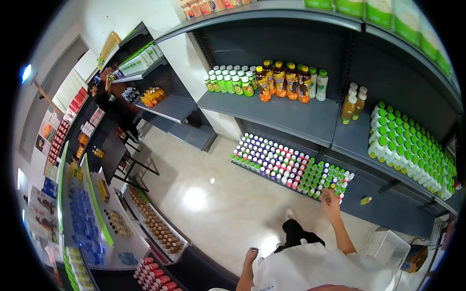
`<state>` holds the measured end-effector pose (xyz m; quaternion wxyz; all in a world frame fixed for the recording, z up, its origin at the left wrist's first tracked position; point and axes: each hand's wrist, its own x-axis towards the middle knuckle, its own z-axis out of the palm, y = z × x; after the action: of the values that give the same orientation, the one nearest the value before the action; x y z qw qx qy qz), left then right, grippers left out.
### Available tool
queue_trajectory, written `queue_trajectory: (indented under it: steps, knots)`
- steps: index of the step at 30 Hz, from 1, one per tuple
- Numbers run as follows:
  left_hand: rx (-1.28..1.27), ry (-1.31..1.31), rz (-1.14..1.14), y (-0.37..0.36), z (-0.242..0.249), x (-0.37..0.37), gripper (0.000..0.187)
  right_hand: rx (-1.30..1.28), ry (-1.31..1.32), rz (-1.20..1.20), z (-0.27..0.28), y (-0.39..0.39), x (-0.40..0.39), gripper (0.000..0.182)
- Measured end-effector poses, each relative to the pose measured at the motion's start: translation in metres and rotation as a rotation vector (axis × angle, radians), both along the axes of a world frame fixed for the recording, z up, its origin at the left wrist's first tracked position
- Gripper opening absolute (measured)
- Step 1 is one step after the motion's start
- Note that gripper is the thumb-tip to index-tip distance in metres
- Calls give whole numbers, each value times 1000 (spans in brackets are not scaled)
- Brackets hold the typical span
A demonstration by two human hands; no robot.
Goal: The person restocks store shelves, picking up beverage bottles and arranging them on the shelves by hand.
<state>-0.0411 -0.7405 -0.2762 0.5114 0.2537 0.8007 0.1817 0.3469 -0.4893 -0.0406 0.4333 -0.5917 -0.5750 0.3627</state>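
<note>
Right hand (330,198), lower right of the frame, palm side partly hidden: the fingers are bending to a partly closed curl at the near edge of the packed bottles (276,162); a yellow cap (332,186) is showing just beyond the fingertips, but whether the hand is gripping its bottle is not possible to tell. Left hand (251,254), bottom centre: it is hanging loosely curled beside the white shirt (310,266), apart from the shelves; no object is showing in it, though its inner side is hidden.

Handling, as judged from this arrangement: a light pinch near the cap is suiting such close rows best — a wide grip is risking a knock to the neighbours; a vertical path is clearing the adjoining caps, and an upright base is favouring a steady stand; the upper shelf (291,119) is overhanging the rows, so a low wrist is making good sense.

Appearance: the capped bottle is standing out by its yellow top among white, green and pink ones — its body and label are being hidden by the hand and the crowding; a lone bottle (366,200), small and yellowish, is sitting to the right on the low shelf (403,213).
</note>
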Motion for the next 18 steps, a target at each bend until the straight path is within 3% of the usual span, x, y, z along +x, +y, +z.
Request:
queue_trajectory:
  steps: [3, 7, 12, 16, 18]
  knots:
    - [137, 113, -189, 76, 16, -10, 45, 23, -5, -60, 6, 61, -27, 25]
    - [338, 135, -298, 188, 94, -9, 44, 175, 111, 26, 43, 156, -86, 29]
    - [647, 98, -250, 350, 216, 6, 26, 206, 168, 206, 90, 267, -152, 36]
    - [898, 95, -152, 450, 272, 23, 26, 257, 118, 218, 116, 324, -180, 42]
    - [1038, 152, -278, 484, 300, 27, 30, 171, 107, 214, 112, 353, -182, 46]
